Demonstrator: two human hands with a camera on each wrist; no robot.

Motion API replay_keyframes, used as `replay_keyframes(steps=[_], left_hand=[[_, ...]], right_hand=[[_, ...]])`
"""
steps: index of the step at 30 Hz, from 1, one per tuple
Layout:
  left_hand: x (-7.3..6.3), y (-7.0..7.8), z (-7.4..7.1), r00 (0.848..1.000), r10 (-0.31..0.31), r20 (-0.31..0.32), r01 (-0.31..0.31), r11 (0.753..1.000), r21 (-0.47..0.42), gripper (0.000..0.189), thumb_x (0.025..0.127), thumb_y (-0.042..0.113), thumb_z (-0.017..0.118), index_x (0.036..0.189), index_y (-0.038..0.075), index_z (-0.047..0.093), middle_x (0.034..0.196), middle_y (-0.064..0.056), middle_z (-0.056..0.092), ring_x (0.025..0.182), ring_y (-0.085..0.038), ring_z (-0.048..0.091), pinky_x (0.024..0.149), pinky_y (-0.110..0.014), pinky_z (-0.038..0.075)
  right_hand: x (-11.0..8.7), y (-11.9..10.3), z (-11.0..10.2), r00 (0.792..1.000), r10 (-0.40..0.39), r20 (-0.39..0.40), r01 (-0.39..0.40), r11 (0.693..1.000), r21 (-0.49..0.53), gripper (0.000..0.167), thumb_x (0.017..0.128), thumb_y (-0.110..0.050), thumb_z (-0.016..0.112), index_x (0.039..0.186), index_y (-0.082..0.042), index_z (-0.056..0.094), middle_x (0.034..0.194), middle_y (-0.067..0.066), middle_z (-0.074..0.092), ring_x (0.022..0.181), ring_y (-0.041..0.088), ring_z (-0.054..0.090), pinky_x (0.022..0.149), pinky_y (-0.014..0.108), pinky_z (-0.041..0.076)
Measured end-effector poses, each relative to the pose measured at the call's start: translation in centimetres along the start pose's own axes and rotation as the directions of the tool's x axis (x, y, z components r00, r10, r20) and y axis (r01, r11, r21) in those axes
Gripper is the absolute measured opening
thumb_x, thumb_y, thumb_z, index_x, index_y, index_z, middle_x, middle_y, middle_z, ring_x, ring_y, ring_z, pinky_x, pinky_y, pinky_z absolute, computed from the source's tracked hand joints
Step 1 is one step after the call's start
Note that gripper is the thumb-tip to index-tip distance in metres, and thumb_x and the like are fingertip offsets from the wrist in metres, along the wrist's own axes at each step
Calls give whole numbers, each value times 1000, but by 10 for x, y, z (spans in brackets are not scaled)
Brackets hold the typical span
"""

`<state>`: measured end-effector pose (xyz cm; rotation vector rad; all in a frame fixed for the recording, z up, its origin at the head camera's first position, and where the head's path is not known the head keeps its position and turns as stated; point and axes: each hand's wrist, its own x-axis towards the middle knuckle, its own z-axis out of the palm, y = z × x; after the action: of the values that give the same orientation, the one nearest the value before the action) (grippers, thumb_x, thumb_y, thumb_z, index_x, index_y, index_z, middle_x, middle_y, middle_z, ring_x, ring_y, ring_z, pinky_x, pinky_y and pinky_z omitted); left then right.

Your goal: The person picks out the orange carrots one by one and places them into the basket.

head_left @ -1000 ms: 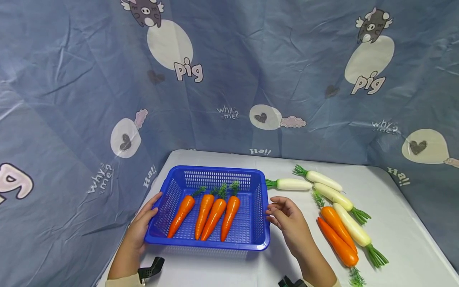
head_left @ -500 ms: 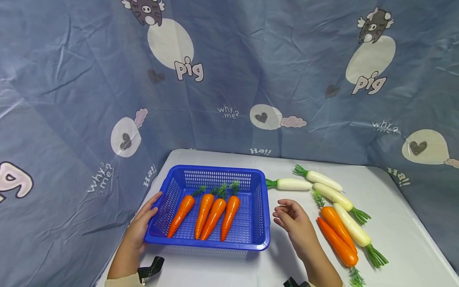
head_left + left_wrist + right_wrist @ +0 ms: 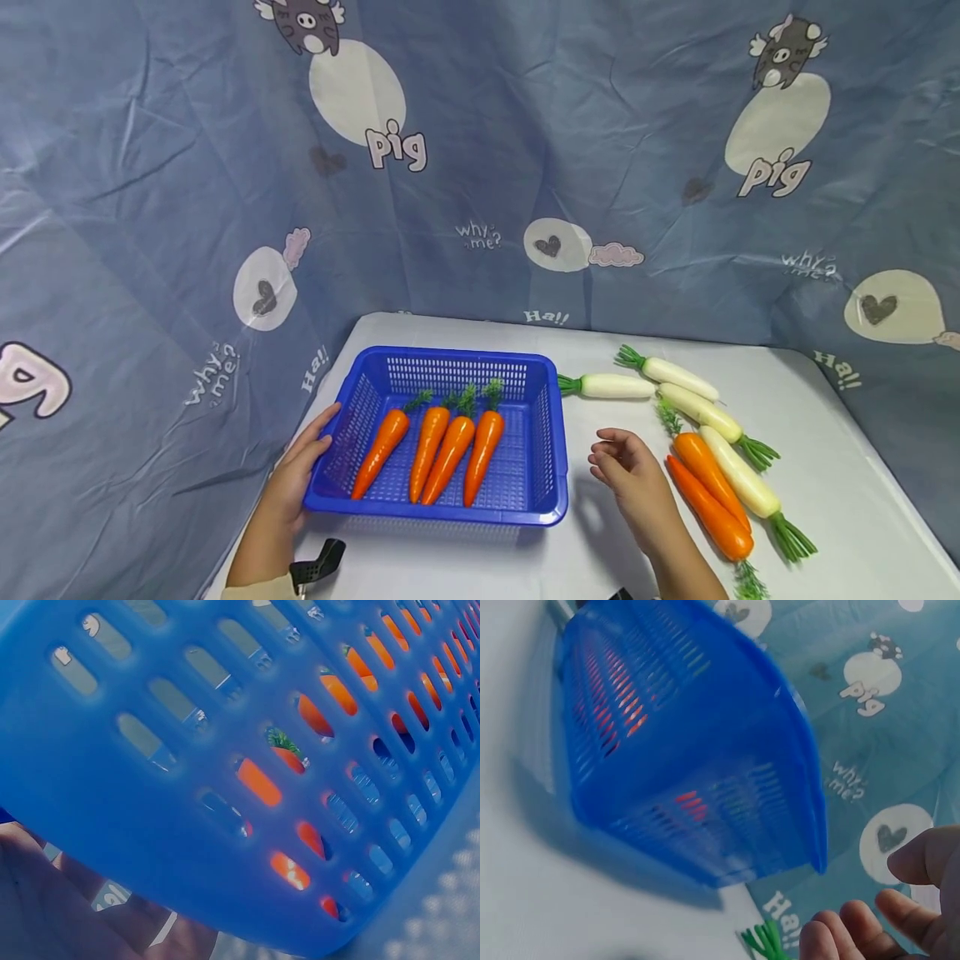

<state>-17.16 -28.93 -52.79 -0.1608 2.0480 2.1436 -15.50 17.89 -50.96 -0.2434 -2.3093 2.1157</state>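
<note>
A blue plastic basket (image 3: pixel 438 515) with slotted walls stands on the white table. Several orange carrots (image 3: pixel 446 460) with green tops lie side by side in it. My left hand (image 3: pixel 288 479) grips its left rim, with thumb and a finger at the edge; the left wrist view shows more fingers (image 3: pixel 139 919) along the rim's outer side. My right hand (image 3: pixel 637 483) hovers to the right of the basket, apart from it. Its fingers are loosely curled and hold nothing. In the right wrist view a gap shows between these fingers (image 3: pixel 862 930) and the basket wall.
Right of my right hand, two more carrots (image 3: pixel 708 508) lie beside a white radish (image 3: pixel 738 471). Other white radishes (image 3: pixel 617 386) with green leaves lie farther back. A blue printed cloth (image 3: pixel 480 167) hangs behind and left of the table (image 3: pixel 840 450).
My right hand has let go of the basket's right rim and drawn away to the right and slightly toward me. The left hand and the basket keep their places.
</note>
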Motion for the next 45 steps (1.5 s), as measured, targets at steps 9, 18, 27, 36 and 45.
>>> replay_keyframes(steps=[9, 18, 27, 36, 45], left_hand=[[0, 1, 0, 1000, 3, -4, -3, 1000, 16, 54, 114, 28, 29, 167, 34, 24, 178, -5, 5, 150, -33, 23, 100, -36, 47], [0, 1, 1, 1000, 12, 1, -12, 1000, 12, 54, 114, 28, 31, 167, 33, 25, 178, -5, 5, 151, -33, 22, 100, -33, 48], [-1, 0, 2, 1000, 13, -6, -13, 1000, 6, 54, 114, 28, 31, 167, 32, 25, 177, -7, 6, 146, -32, 28, 99, -35, 51], [0, 0, 1, 1000, 11, -6, -11, 1000, -5, 54, 114, 28, 31, 167, 34, 25, 177, -7, 7, 147, -33, 27, 99, -35, 52], [0, -1, 1, 1000, -5, -20, 5, 1000, 8, 54, 114, 28, 31, 167, 34, 26, 177, -4, 6, 148, -30, 26, 99, -33, 51]], right_hand=[[-1, 8, -11, 999, -22, -24, 21, 999, -48, 34, 104, -1, 56, 138, 4, 53, 120, 20, 62, 105, 19, 68, 88, 23, 58], [-5, 16, -21, 999, -2, -45, -1, 998, -62, 34, 105, -1, 56, 138, 5, 53, 119, 19, 63, 102, 17, 69, 87, 23, 58], [-9, 27, -33, 999, -8, -40, 4, 995, -103, 33, 105, -1, 56, 137, 5, 53, 122, 23, 61, 103, 17, 69, 86, 22, 58], [-15, 30, -46, 999, -20, -38, 14, 988, -154, 34, 104, -2, 58, 137, 4, 52, 124, 23, 60, 103, 14, 69, 86, 21, 58], [-21, 35, -60, 997, -64, -34, 56, 977, -205, 34, 104, -2, 58, 137, 5, 52, 121, 20, 61, 101, 8, 68, 84, 20, 58]])
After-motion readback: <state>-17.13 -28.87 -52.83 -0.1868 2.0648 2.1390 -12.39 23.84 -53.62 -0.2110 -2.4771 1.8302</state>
